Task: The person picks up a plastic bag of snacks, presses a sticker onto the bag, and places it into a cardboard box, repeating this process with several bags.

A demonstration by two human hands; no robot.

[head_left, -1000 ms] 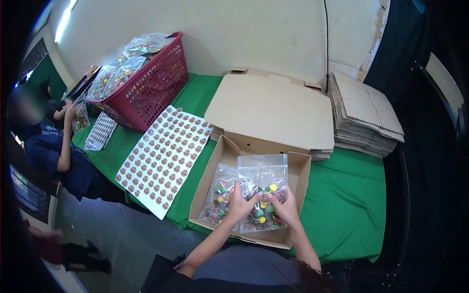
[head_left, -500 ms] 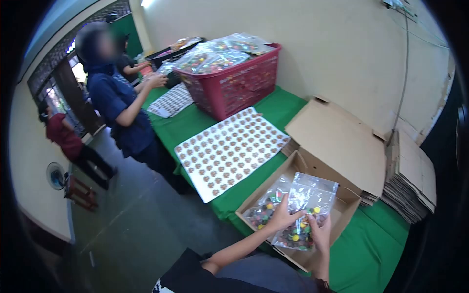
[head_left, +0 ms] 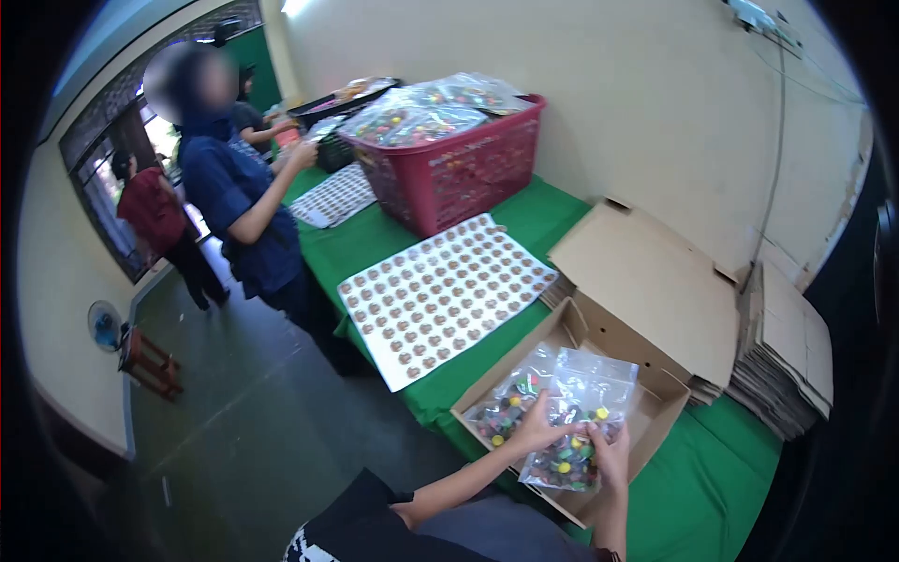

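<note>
The left hand point(head_left: 536, 428) and right hand point(head_left: 611, 455) grip a clear, crinkled plastic bag of round, multicoloured candies point(head_left: 568, 457) between them, over a shallow, rectangular brown cardboard box point(head_left: 658, 412). Inside the box, beside it, lies a similar clear candy bag point(head_left: 506, 405). Beyond are a flat white sheet with rows of round brown stickers point(head_left: 440, 295), smooth flattened cardboard point(head_left: 646, 281), a layered cardboard stack point(head_left: 782, 347), and a perforated dark-red plastic basket point(head_left: 449, 183) heaped with glossy bags, on wrinkled green cloth point(head_left: 716, 468).

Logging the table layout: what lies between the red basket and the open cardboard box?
The head view shows a white sheet of round stickers between the red basket and open cardboard box.
</note>
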